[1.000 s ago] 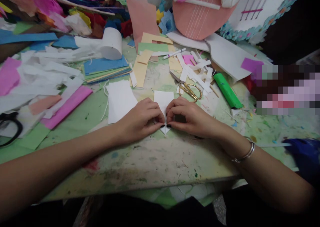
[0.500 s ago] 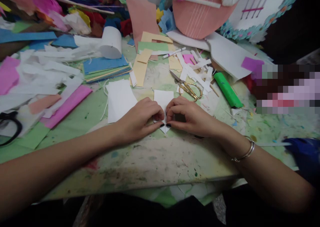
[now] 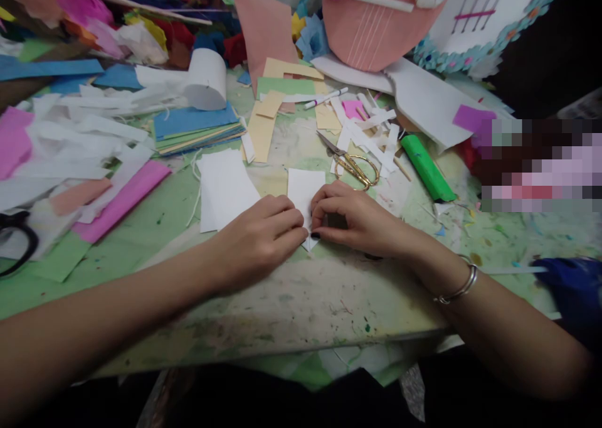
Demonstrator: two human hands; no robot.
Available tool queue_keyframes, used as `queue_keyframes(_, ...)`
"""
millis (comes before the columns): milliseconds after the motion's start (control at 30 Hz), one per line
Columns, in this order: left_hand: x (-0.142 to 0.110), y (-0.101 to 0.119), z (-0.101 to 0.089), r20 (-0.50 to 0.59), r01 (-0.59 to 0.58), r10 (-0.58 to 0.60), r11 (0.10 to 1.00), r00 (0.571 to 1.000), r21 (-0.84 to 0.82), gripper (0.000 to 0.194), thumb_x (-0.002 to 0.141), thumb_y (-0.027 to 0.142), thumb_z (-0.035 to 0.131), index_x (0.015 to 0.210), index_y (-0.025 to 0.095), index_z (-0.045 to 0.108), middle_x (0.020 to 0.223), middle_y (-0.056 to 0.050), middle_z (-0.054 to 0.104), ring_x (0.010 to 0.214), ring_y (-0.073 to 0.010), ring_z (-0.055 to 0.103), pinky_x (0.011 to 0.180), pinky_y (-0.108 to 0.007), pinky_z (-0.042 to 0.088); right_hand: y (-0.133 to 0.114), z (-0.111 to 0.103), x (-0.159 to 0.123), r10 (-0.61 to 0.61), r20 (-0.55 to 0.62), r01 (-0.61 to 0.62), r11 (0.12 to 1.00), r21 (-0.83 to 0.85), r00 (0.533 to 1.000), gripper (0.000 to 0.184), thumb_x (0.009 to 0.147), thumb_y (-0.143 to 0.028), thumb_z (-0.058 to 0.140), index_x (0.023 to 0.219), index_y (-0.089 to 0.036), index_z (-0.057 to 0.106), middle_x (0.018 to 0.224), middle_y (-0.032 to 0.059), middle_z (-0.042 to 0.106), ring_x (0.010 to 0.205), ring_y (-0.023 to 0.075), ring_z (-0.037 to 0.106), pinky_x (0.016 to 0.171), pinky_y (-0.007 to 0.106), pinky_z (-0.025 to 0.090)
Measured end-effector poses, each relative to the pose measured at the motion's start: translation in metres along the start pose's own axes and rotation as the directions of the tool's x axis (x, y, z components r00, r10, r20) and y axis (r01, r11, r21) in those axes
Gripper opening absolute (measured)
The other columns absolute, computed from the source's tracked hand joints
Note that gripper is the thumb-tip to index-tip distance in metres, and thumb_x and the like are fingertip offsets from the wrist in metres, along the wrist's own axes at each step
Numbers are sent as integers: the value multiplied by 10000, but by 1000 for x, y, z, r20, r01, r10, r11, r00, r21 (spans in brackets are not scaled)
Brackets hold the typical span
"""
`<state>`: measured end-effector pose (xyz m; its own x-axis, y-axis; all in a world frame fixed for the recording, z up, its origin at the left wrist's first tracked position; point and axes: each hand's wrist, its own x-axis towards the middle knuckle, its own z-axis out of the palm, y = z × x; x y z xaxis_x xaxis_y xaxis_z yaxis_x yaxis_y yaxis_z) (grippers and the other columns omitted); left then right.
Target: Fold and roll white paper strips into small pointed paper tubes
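A small piece of white paper [image 3: 301, 186] lies on the table between my hands, its near end folded to a point. My left hand [image 3: 273, 236] has its fingers closed and pressed on the paper's left folded edge, covering part of it. On the other side, my right hand [image 3: 345, 221] pinches the right edge near the tip with thumb and fingers. A stack of white paper sheets [image 3: 228, 189] rests just left of my left hand. Gold-handled scissors [image 3: 355, 167] lie beyond my right hand, blades pointing away to the left.
A white roll [image 3: 207, 80] stands beside a stack of coloured paper [image 3: 195, 127]. White strips [image 3: 371, 133] and a green roll [image 3: 427, 167] lie to the right. Pink crepe paper [image 3: 125, 199] and black scissor handles [image 3: 19, 243] are at left. A paper guitar shape [image 3: 380, 29] stands behind.
My left hand has rolled over, its thumb tucked down and its fingers lowered along the paper's left edge. My right hand keeps its pinch. The whole view has shifted slightly.
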<state>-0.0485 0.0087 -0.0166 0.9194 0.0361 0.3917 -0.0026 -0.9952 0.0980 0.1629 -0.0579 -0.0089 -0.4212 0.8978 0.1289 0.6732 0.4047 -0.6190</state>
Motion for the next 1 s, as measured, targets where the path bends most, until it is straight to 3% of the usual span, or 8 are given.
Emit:
queue_keyframes(133, -5, 3, -3, -23, -57, 59, 994, 998, 98, 176, 943, 129, 462, 946, 149, 637, 931, -102, 652, 899, -224, 555, 765, -383, 488, -1, -1, 0, 5, 7, -5, 1000, 3, 1000, 51, 855, -177, 624, 803, -180, 621, 935, 63, 617, 933, 199, 530, 866, 354, 411)
queue_keyframes(233, -6, 8, -7, 42, -114, 109, 981, 993, 155, 211, 943, 97, 430, 973, 129, 636, 946, -117, 655, 907, -241, 571, 753, -399, 493, -2, -1, 0, 14, 9, -14, 1000, 0, 1000, 39, 850, -165, 626, 811, -169, 629, 937, 71, 613, 927, 199, 529, 861, 351, 416)
queue_keyframes(467, -7, 19, -13, 126, -49, 36, 994, 991, 98, 272, 914, 41, 431, 1093, 113, 623, 978, -137, 657, 910, -242, 603, 784, -411, 531, -1, -1, 1, 26, 9, -26, 1000, 1, 1000, 44, 844, -170, 631, 801, -176, 625, 929, 66, 608, 920, 201, 528, 852, 349, 416)
queue_keyframes(700, -8, 24, -16, 157, -167, 126, 945, 979, 281, 258, 912, 22, 404, 1008, 33, 643, 906, -165, 680, 869, -274, 617, 664, -406, 544, 0, -1, 1, 17, 7, -17, 1000, 8, 1000, 44, 839, -161, 635, 798, -175, 628, 918, 63, 604, 909, 195, 530, 853, 344, 418)
queue_keyframes(1000, -10, 21, -20, 160, -161, 120, 947, 980, 276, 282, 926, 54, 397, 1090, 88, 624, 880, -125, 694, 864, -245, 626, 700, -387, 533, 0, -1, 1, 16, 11, -16, 1000, 12, 1000, 40, 836, -157, 637, 802, -175, 624, 924, 60, 608, 916, 193, 533, 851, 342, 418)
